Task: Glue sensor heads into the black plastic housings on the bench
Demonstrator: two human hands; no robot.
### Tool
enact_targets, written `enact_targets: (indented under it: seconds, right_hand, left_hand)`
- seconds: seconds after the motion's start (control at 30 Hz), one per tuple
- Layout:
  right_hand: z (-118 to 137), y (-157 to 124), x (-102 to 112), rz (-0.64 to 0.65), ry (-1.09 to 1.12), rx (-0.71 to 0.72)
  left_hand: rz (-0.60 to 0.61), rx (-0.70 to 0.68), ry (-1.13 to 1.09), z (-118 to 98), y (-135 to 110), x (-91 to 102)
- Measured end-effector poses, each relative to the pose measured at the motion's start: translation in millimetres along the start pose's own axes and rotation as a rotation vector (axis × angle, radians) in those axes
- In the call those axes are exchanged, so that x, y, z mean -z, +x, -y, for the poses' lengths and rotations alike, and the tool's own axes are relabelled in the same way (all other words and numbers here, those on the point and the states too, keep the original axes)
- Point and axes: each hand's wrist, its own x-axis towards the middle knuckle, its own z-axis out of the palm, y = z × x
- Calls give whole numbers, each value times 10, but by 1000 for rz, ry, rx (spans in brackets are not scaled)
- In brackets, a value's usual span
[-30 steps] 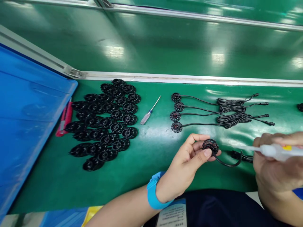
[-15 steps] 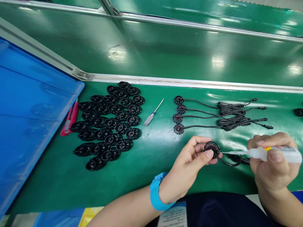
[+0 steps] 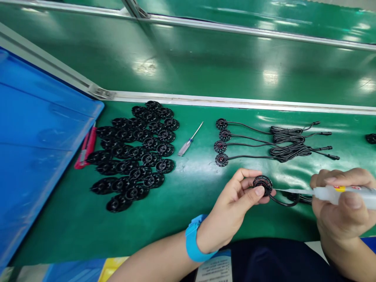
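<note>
My left hand (image 3: pixel 235 203) pinches a small round black part (image 3: pixel 262 183) with a black cable (image 3: pixel 286 201) trailing right from it. A blue band (image 3: pixel 192 239) is on that wrist. My right hand (image 3: pixel 342 213) grips a white glue bottle (image 3: pixel 346 193) lying sideways; its long thin nozzle (image 3: pixel 290 190) points left and its tip meets the round part. Both hands hover just over the green table near its front edge.
A pile of several black round parts (image 3: pixel 135 154) lies left of centre. A small screwdriver (image 3: pixel 190 139) lies beside it. Several finished parts with coiled cables (image 3: pixel 276 145) lie in a row behind my hands. A blue bin (image 3: pixel 38 145) and a red-handled tool (image 3: pixel 85 149) are at the left.
The bottle's nozzle moved left to the round part in my left hand. My right hand then shifted slightly right and down. The view tilted a little.
</note>
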Motion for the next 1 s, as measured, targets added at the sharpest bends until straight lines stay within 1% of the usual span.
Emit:
enact_targets:
  seconds: [0.13,0.2,0.27,0.33,0.4,0.47,0.6,0.7,0.77,0.87,0.93,1.0]
  right_hand:
    - [-5,105,12,13,161,-151]
    - [-5,173,36,1,203,-223]
    - [-31,269,54,-16,175,-274]
    - [-108,416,45,8,81,-288]
    - [-254,619,-7,77,-46,-250]
    - [-463,857,-106,180,-152,-185]
    - [-962,1283,-409,345,-251,-154]
    - [-1271,1455,-636,446,-350,-147]
    - [-1395,1498,-728,489,-405,-143]
    - [-1422,1487,-725,487,-457,-122]
    - [-1322,1437,-632,444,-476,-90]
    - [-1132,1345,-502,388,-476,-50]
  left_hand:
    - [-1,2,-2,-12,0,-12]
    - [4,1,-2,-18,-2,-14]
    - [4,-2,-1,-16,-3,-10]
    - [-6,-7,4,-7,-6,-3]
    - [-10,-17,20,5,-9,2]
    - [-7,-30,39,15,-13,3]
    - [-13,-42,77,16,-20,1]
    - [-18,-51,89,18,-13,11]
    - [-19,-55,81,46,17,34]
    - [-46,-43,43,130,121,90]
    - [-81,-25,7,182,205,127]
    - [-102,-15,-12,200,260,144]
